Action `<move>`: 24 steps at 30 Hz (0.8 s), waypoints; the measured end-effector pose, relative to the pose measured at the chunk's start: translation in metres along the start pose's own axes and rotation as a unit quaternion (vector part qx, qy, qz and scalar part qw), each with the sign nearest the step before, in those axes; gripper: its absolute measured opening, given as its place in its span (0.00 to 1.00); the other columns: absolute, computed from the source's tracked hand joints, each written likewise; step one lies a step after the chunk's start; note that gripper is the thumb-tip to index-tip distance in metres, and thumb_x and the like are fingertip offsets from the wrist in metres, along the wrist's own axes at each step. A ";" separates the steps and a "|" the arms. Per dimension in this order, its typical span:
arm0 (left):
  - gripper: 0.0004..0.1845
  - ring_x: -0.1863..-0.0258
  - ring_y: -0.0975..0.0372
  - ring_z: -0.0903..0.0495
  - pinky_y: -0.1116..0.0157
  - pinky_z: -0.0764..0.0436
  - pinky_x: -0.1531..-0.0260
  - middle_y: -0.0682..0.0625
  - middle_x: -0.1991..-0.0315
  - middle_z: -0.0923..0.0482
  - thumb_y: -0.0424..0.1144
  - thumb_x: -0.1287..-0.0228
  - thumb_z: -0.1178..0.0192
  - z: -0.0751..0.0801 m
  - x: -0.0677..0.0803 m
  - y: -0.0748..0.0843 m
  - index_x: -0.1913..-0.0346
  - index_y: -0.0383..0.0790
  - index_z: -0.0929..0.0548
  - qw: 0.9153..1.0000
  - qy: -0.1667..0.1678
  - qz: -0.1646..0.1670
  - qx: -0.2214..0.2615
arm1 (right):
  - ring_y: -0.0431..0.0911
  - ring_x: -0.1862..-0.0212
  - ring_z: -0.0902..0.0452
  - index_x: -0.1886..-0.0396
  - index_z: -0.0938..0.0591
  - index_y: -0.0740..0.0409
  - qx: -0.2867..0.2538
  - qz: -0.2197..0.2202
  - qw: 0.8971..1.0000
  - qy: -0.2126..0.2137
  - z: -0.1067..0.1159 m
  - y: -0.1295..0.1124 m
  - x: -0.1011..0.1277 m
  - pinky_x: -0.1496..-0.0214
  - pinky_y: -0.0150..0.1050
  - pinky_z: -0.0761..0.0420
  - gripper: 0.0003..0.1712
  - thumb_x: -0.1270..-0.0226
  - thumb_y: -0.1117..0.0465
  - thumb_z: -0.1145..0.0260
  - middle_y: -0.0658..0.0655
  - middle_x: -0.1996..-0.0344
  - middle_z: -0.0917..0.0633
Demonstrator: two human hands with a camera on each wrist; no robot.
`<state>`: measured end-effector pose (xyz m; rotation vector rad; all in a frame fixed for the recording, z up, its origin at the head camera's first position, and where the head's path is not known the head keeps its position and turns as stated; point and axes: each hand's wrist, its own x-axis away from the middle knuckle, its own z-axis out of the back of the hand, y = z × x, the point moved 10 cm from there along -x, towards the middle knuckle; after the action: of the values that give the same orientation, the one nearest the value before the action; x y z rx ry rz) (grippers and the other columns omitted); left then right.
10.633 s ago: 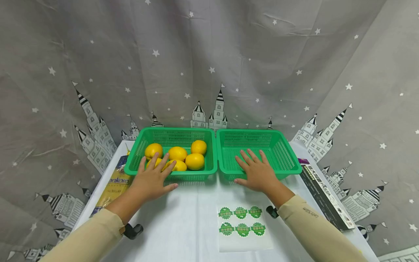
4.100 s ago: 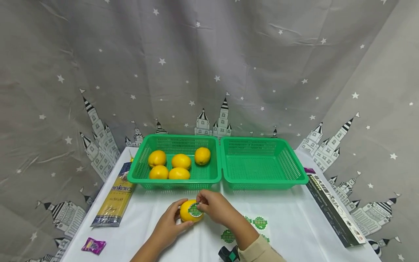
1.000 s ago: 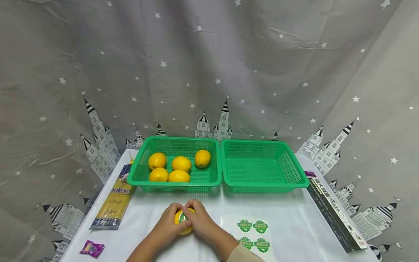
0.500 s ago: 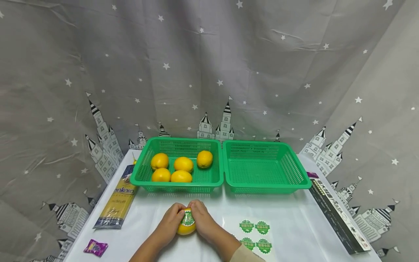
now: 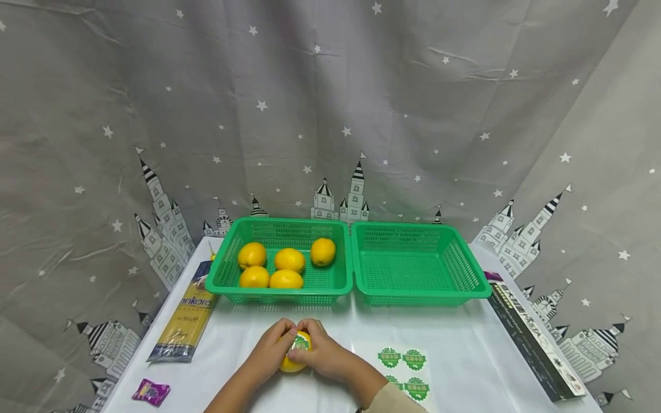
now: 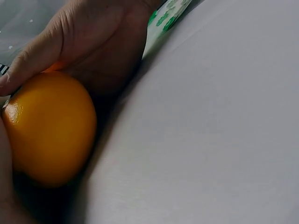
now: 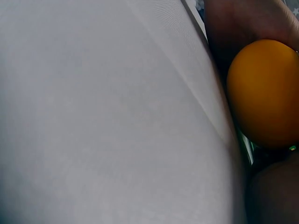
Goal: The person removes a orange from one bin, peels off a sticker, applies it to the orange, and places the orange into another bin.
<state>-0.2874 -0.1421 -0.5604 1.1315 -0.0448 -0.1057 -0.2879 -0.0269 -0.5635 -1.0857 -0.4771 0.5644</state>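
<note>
In the head view a yellow-orange lemon [image 5: 292,363] is held between both hands at the front of the table. On its upper side lies a round green sticker [image 5: 300,342], partly covered by the thumbs. My left hand [image 5: 269,349] curls round the left side of the fruit, and my right hand [image 5: 326,353] grips the right. The left wrist view shows the lemon [image 6: 53,130] from beneath, smooth and bare on that side. In the right wrist view the lemon [image 7: 265,93] sits between both palms. To the right lies a sheet of green stickers [image 5: 413,359], partly behind the right forearm.
A green basket [image 5: 289,292] with several lemons stands behind the hands. Beside it is an empty green basket [image 5: 420,295]. A pasta bag [image 5: 187,321] and purple packet [image 5: 151,392] lie left; a long black box [image 5: 537,341] lies right.
Earlier both hands lay spread over the baskets; one lemon then came out and received a sticker from the sheet. In the last second the hands and thumbs shift slightly on it.
</note>
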 end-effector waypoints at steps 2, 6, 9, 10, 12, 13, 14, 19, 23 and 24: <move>0.10 0.58 0.63 0.24 0.67 0.24 0.55 0.53 0.59 0.21 0.47 0.20 0.44 0.000 0.000 -0.001 0.55 0.43 0.21 1.000 -0.001 0.002 -0.002 | 0.41 0.42 0.32 0.42 0.33 0.44 0.003 0.005 1.000 0.003 0.000 0.001 -0.001 0.39 0.34 0.28 0.29 0.30 0.38 0.30 0.48 0.43 0.34; 0.10 0.58 0.64 0.24 0.69 0.24 0.56 0.52 0.58 0.21 0.47 0.24 0.40 0.000 0.000 0.000 0.55 0.43 0.21 1.000 -0.011 0.001 0.001 | 0.40 0.39 0.34 0.43 0.34 0.44 0.013 0.018 1.000 0.009 0.000 0.002 -0.002 0.35 0.37 0.31 0.30 0.31 0.37 0.29 0.48 0.44 0.34; 0.08 0.59 0.64 0.24 0.69 0.24 0.57 0.52 0.58 0.21 0.44 0.24 0.40 -0.001 0.001 0.001 0.54 0.42 0.22 1.000 -0.018 0.000 0.008 | 0.40 0.39 0.36 0.43 0.34 0.45 0.015 0.025 1.000 0.008 -0.001 0.001 -0.002 0.35 0.37 0.31 0.31 0.32 0.39 0.28 0.48 0.45 0.34; 0.07 0.59 0.64 0.24 0.69 0.24 0.57 0.52 0.57 0.21 0.43 0.24 0.40 -0.001 0.001 0.001 0.54 0.43 0.22 1.000 -0.018 -0.001 0.009 | 0.39 0.40 0.35 0.43 0.34 0.45 0.014 0.024 1.000 0.008 -0.002 0.001 -0.001 0.36 0.36 0.31 0.31 0.32 0.39 0.28 0.48 0.45 0.34; 0.04 0.59 0.64 0.24 0.69 0.24 0.57 0.52 0.58 0.21 0.40 0.23 0.42 -0.002 0.002 0.002 0.55 0.43 0.22 1.000 -0.018 -0.005 0.010 | 0.39 0.42 0.35 0.44 0.33 0.45 0.012 0.026 1.000 0.007 -0.002 0.000 -0.001 0.39 0.34 0.29 0.30 0.33 0.41 0.27 0.49 0.45 0.34; 0.03 0.59 0.64 0.24 0.68 0.24 0.57 0.52 0.58 0.21 0.39 0.23 0.42 -0.002 0.002 0.003 0.55 0.43 0.22 1.000 -0.019 -0.008 0.009 | 0.39 0.43 0.34 0.44 0.33 0.45 0.010 0.027 1.000 0.007 -0.003 0.000 -0.001 0.40 0.33 0.29 0.30 0.33 0.41 0.27 0.49 0.44 0.34; 0.03 0.59 0.64 0.24 0.68 0.24 0.57 0.52 0.58 0.20 0.38 0.23 0.43 -0.002 0.002 0.003 0.55 0.44 0.22 1.000 -0.017 -0.011 0.009 | 0.39 0.43 0.34 0.44 0.33 0.45 0.006 0.026 1.000 0.009 -0.003 0.000 0.000 0.41 0.32 0.28 0.30 0.33 0.42 0.26 0.49 0.44 0.34; 0.06 0.60 0.66 0.24 0.68 0.23 0.57 0.52 0.59 0.21 0.39 0.20 0.47 -0.003 0.003 0.005 0.54 0.41 0.22 0.999 -0.022 -0.032 0.024 | 0.39 0.45 0.31 0.44 0.31 0.45 -0.012 0.023 0.999 0.021 -0.002 0.002 -0.001 0.43 0.30 0.25 0.30 0.37 0.46 0.24 0.49 0.45 0.33; 0.09 0.59 0.65 0.23 0.68 0.22 0.57 0.50 0.59 0.21 0.38 0.17 0.53 -0.002 0.006 0.006 0.53 0.39 0.22 0.998 -0.027 -0.047 0.036 | 0.39 0.45 0.31 0.44 0.30 0.47 -0.018 0.014 0.999 0.023 0.000 0.001 -0.001 0.43 0.31 0.25 0.32 0.40 0.49 0.21 0.49 0.46 0.31; 0.10 0.59 0.65 0.23 0.68 0.23 0.56 0.50 0.59 0.21 0.37 0.17 0.55 -0.001 0.007 0.006 0.53 0.40 0.22 0.998 -0.025 -0.044 0.036 | 0.40 0.45 0.30 0.43 0.30 0.47 -0.024 0.011 0.999 0.018 0.001 0.000 -0.001 0.43 0.31 0.24 0.32 0.41 0.50 0.21 0.49 0.45 0.30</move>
<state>-0.2805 -0.1393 -0.5556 1.2036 -0.0433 -0.2132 -0.2890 -0.0271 -0.5636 -1.1458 -0.4484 0.5546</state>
